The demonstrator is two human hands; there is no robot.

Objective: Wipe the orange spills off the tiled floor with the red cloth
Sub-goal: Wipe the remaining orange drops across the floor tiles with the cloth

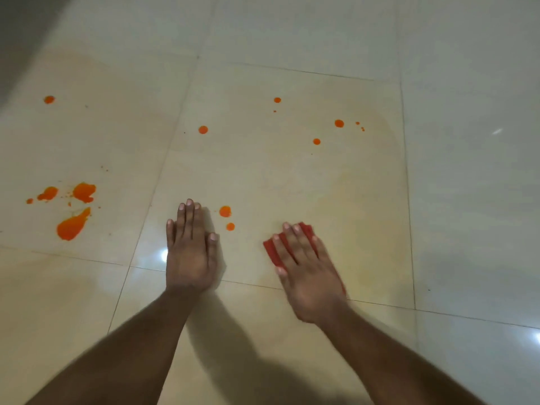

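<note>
Right hand [306,270] spread flat, pressing red cloth [273,252] onto tiled floor [292,176]. Left hand [190,252] flat, fingers together, empty. Orange spills [73,226] toward floor's left side, smaller drops beyond both hands.

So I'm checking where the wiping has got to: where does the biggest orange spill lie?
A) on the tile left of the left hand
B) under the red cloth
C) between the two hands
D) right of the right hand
A: the biggest spill lies on the tile left of the left hand, far from the cloth under the right hand.
</note>
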